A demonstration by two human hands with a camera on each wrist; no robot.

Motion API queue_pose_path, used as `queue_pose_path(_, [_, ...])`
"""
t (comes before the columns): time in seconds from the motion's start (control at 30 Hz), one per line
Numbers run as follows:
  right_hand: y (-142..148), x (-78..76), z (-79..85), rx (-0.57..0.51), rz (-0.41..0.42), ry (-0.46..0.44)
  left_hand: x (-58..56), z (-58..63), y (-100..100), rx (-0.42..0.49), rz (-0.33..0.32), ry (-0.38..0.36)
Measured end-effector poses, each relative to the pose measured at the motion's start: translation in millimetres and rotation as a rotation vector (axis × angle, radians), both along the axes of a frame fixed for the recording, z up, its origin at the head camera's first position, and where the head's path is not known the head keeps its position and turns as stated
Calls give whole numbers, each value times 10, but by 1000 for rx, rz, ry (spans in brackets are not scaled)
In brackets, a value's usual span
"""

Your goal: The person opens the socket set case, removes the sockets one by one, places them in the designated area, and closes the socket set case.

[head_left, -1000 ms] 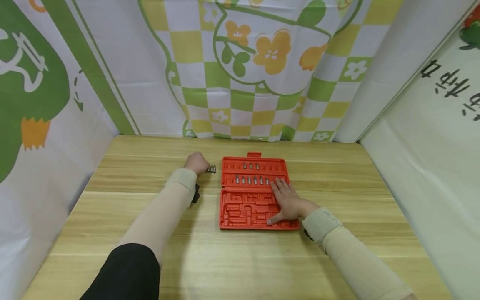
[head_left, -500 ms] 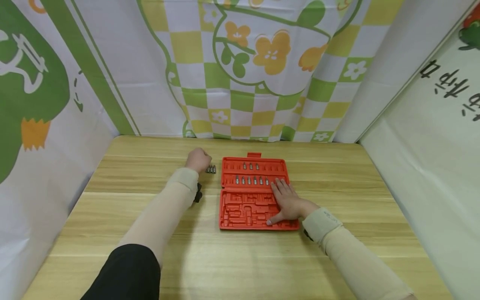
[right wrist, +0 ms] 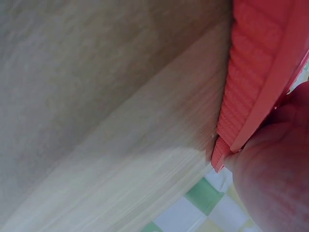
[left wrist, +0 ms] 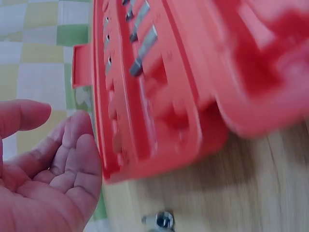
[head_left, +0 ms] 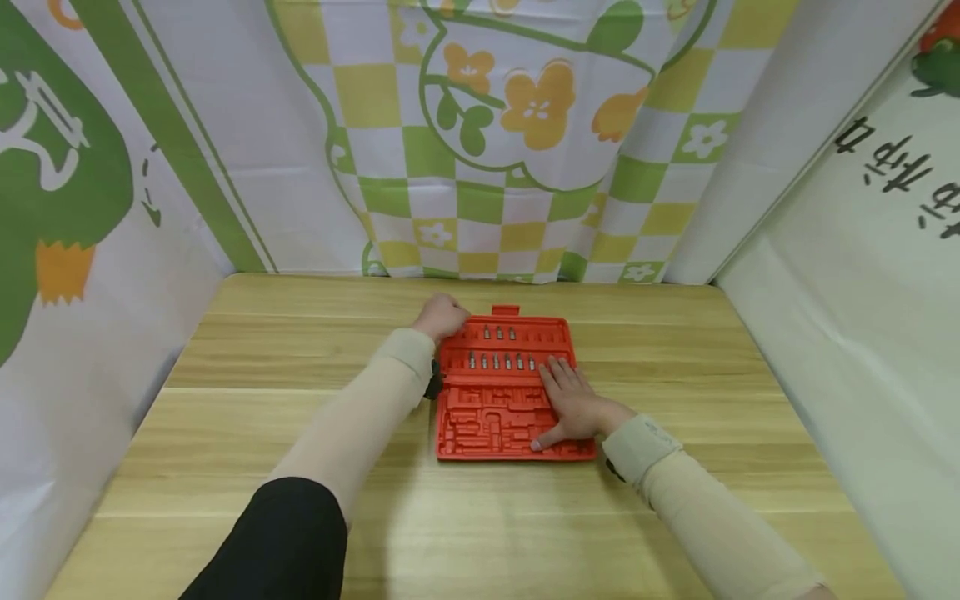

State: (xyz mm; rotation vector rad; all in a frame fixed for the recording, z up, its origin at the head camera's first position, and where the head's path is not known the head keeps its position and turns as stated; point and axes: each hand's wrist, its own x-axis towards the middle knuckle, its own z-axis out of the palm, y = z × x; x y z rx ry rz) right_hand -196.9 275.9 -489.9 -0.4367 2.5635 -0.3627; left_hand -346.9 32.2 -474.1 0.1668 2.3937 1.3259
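A red plastic bit case [head_left: 491, 379] lies unfolded on the table. Its far half holds a short upper row of screwdriver bits [head_left: 499, 333] and a longer lower row of several bits [head_left: 496, 362]. My left hand [head_left: 441, 317] is at the far left corner of the case. In the left wrist view its fingers are loosely bent beside the case edge, the thumb stands apart, and nothing shows between them. Some loose metal bits [left wrist: 164, 221] lie on the table near that hand. My right hand [head_left: 577, 408] rests spread over the case's right side, thumb on the moulded near half.
The wooden table [head_left: 675, 358] reaches back to a checked, flowered curtain [head_left: 435, 200]. White printed sheets stand to the left and right. A red latch tab [head_left: 506, 310] sticks out from the far edge of the case.
My left hand has moved right, from the loose bits to the case's far left corner. My right hand has stayed on the case. The head view has shifted slightly.
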Motion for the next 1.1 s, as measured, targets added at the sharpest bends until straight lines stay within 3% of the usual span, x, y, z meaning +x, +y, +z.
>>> queue_pose_path(0.23, [-3, -4, 23, 5, 0, 12, -5, -31, 183, 25, -32, -63])
queue_pose_path(0.5, [-8, -14, 40, -13, 1, -13, -5, -71, 255, 66, -41, -190])
queue_pose_path(0.77, [-7, -29, 53, -14, -3, -9, -29, -60, 285, 30, -69, -202])
queue_pose_path(0.97, [1, -27, 46, -11, 0, -9, -15, -25, 308, -63, -144, -171])
queue_pose_path(1.1, [-1, 7, 6, 0, -4, -2, 8, -76, 286, -18, -169, -173])
